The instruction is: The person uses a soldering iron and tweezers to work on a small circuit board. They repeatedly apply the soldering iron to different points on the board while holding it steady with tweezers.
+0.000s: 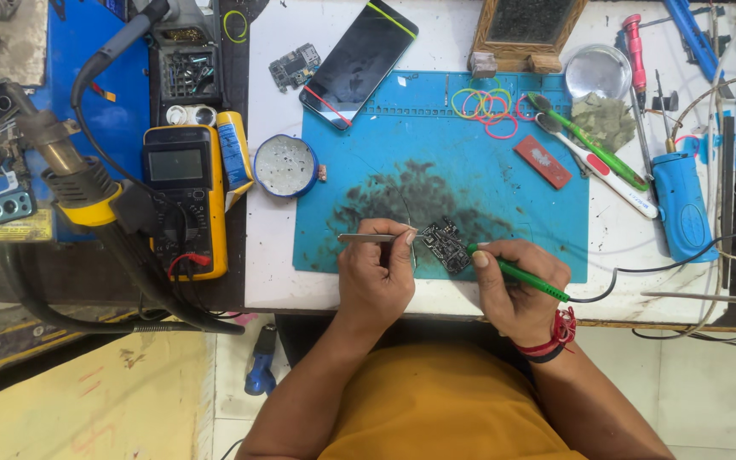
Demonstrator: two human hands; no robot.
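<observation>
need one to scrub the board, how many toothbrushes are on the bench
2. Both lie side by side at the right edge of the blue mat, heads toward the rubber bands: a green toothbrush and a white toothbrush below it. Clutter at right may hide others.

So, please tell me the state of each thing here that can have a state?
left hand: holds tweezers
right hand: holds green soldering iron, tip at circuit board
circuit board: lies bare on blue mat
phone: screen dark
multimeter: display blank
round tin: open
</observation>
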